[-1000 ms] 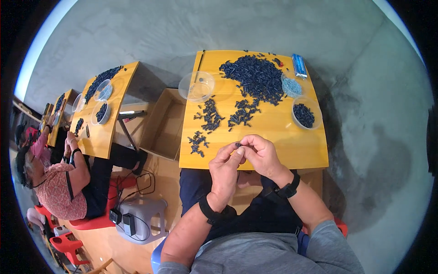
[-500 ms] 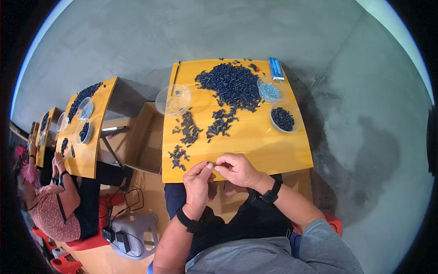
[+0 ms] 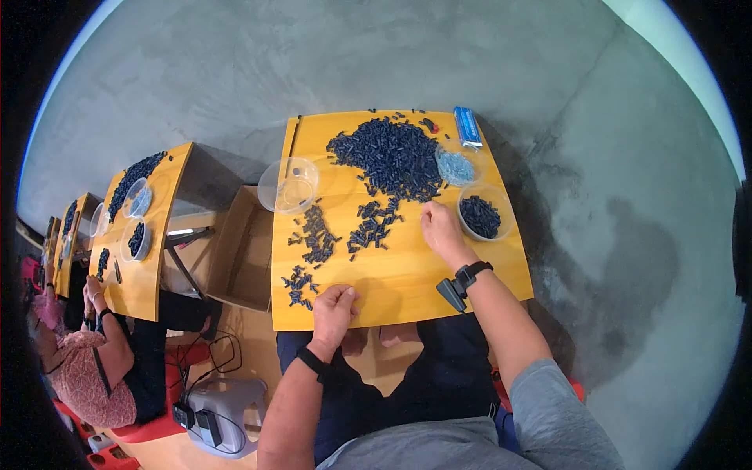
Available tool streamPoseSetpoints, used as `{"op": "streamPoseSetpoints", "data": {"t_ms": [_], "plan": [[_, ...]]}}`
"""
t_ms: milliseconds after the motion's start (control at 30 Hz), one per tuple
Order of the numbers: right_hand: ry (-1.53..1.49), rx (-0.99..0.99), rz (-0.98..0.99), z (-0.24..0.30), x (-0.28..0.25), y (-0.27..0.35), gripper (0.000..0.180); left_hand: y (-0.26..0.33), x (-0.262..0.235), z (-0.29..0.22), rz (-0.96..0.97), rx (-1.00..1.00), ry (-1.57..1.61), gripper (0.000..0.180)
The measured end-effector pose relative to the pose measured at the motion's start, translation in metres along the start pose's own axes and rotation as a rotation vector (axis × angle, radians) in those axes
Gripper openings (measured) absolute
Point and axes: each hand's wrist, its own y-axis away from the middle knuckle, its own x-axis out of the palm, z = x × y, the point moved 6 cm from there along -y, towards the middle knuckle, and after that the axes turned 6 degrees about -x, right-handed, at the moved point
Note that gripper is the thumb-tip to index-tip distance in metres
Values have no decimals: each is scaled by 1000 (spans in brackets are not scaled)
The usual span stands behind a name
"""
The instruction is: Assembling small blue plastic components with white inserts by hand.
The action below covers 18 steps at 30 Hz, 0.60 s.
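My left hand rests at the near edge of the yellow table, its fingers curled together; anything in them is hidden. Beside it lies a small cluster of short black tube-like pieces. Farther out, my right hand hovers between the large heap of black pieces and a clear round tub of black pieces. Its fingers are bent and closed, and I cannot make out what they hold. Just beyond it stands a clear tub of small pale-blue parts.
An empty-looking clear tub sits at the table's left edge, near a dark thin rod. A blue-and-white box lies at the far right corner. A cardboard box stands left of the table. Another person works at a table farther left.
My hands were together at the near edge, pinching a tiny dark piece. They have parted: the right has reached away toward the tubs, while the left has stayed near the edge.
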Motion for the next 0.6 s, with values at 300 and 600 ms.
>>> {"op": "streamPoseSetpoints", "data": {"t_ms": [300, 600], "plan": [[202, 114, 55, -5, 15, -22, 13, -1, 0, 4, -1, -3, 74, 15], [339, 109, 110, -3, 23, -25, 12, 1, 2, 0, -25, 19, 48, 15]]}}
